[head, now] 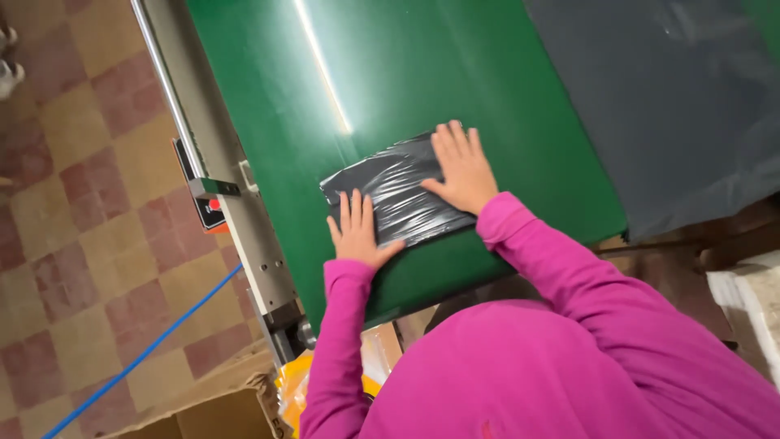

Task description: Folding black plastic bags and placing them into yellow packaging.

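Where the pink sleeves [520,325] fill the near edge, we note a cardboard box [219,406] and yellow packaging [294,389] low at left. Beyond, the left hand [356,232] lies flat, fingers [356,210] spread, on the near corner of a black plastic-wrapped parcel [396,191]; the right hand [461,167] presses its far end, fingers straight, gripping nothing. Parcel rests on the green tabletop [406,73]. Farther right, a dark grey sheet [674,97]. Tiled floor [89,203] at left.

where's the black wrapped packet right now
In the head view the black wrapped packet lies mid-frame on the green belt, under the flat left hand and right hand.
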